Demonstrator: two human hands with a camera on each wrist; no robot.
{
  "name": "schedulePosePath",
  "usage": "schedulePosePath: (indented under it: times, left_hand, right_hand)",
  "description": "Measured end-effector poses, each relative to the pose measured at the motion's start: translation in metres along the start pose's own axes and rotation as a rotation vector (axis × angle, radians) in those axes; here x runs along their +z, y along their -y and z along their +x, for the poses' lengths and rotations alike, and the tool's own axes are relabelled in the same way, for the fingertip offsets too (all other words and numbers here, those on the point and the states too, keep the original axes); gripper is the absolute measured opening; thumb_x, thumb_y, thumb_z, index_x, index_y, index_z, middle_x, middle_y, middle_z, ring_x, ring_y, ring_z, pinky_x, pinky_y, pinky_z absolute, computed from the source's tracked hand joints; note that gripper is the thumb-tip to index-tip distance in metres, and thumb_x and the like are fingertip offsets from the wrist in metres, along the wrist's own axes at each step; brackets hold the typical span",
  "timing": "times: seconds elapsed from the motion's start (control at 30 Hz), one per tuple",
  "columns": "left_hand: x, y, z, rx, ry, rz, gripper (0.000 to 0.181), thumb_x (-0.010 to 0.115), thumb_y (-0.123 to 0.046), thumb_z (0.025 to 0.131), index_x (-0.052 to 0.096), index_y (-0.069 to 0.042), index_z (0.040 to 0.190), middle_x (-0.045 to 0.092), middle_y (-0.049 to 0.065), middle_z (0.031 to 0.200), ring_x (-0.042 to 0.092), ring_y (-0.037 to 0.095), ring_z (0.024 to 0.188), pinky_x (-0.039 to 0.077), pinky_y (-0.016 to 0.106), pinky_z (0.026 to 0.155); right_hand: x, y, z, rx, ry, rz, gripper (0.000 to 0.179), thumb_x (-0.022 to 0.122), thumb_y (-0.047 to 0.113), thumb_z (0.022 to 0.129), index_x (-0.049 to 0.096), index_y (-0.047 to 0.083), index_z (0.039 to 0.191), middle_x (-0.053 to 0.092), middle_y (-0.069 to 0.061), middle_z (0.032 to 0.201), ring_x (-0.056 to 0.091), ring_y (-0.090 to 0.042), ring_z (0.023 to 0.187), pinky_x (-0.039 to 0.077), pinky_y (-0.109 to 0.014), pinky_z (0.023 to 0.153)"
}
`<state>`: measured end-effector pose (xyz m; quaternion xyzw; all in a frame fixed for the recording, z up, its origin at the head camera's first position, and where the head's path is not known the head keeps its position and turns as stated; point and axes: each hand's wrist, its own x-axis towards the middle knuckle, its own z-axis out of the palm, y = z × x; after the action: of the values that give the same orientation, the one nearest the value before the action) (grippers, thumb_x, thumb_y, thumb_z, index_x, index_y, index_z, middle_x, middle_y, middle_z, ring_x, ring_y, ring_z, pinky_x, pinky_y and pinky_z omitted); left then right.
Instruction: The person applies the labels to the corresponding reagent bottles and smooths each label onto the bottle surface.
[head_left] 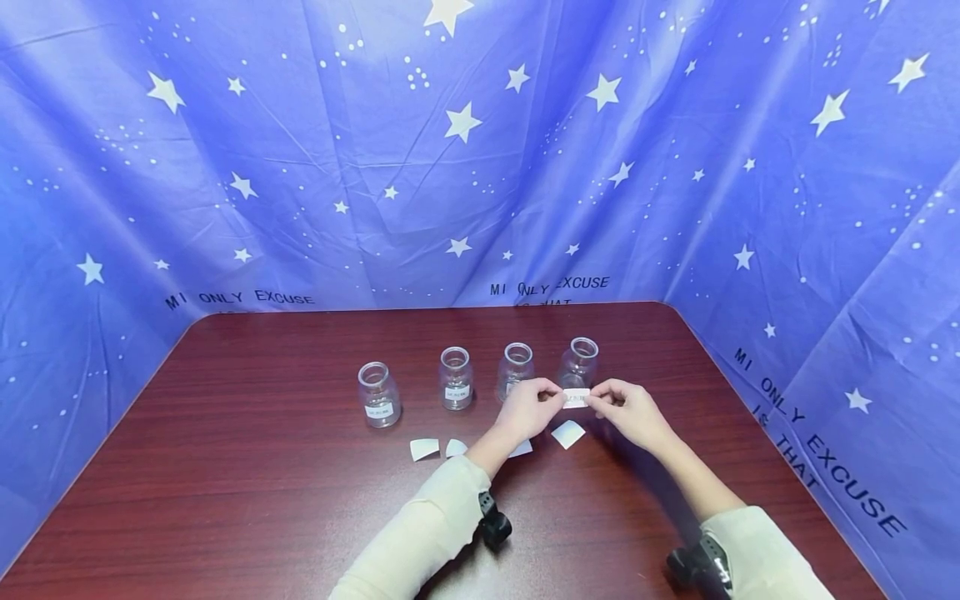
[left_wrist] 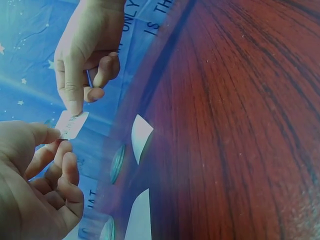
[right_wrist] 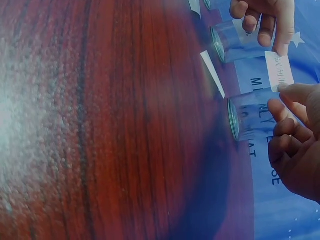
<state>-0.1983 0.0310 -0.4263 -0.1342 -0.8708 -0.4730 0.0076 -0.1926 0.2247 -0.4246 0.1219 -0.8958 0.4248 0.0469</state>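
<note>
A small white label with printed text (head_left: 576, 398) is stretched between both hands, in front of the rightmost glass jar (head_left: 582, 354). My left hand (head_left: 531, 410) pinches its left end between thumb and forefinger. At the other end, my right hand (head_left: 628, 410) pinches it the same way. In the right wrist view the label (right_wrist: 279, 71) hangs close by the jar (right_wrist: 247, 117), apart from the table. That jar shows no label on the parts I can see. The jar just left of it (head_left: 517, 358) bears a label, partly hidden by my left hand.
Two more labelled glass jars stand further left, one at the far left (head_left: 378, 392) and one beside it (head_left: 455, 371). Several white paper pieces lie in front of the jars, including one (head_left: 568, 434) below the held label. A starry blue cloth (head_left: 405, 167) surrounds the brown table (head_left: 247, 467).
</note>
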Motion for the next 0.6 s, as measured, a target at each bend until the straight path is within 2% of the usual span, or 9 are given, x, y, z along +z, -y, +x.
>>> schedulePosePath:
  times: [0.17,0.4,0.6]
  left_hand:
    - [0.003,-0.002,0.000,-0.005,0.001,0.032,0.015,0.066,-0.023,0.084,0.070,-0.012,0.094,0.068,-0.002,0.078,0.054,0.002,0.067,0.042,0.015,0.061]
    - [0.010,-0.006,0.002,-0.018,-0.032,0.176,0.010,0.065,-0.026,0.085,0.069,-0.018,0.089,0.063,-0.009,0.071,0.049,0.001,0.059,0.037,0.016,0.054]
    - [0.017,-0.009,0.005,-0.055,-0.052,0.240,0.009,0.063,-0.028,0.085,0.068,-0.021,0.087,0.062,-0.011,0.069,0.048,0.000,0.058,0.035,0.017,0.052]
  right_hand:
    - [-0.001,-0.003,0.000,-0.004,-0.007,0.005,0.014,0.066,0.016,0.086,0.065,0.002,0.086,0.063,-0.009,0.066,0.058,-0.021,0.059,0.042,-0.020,0.050]
    - [-0.001,-0.010,0.003,0.018,-0.018,0.005,0.012,0.067,0.015,0.086,0.066,0.004,0.087,0.062,-0.005,0.064,0.058,-0.024,0.059,0.043,-0.022,0.050]
    - [-0.003,-0.016,0.003,0.027,-0.027,0.024,0.017,0.067,0.016,0.085,0.066,0.000,0.090,0.064,-0.012,0.067,0.059,-0.019,0.058,0.042,-0.018,0.050]
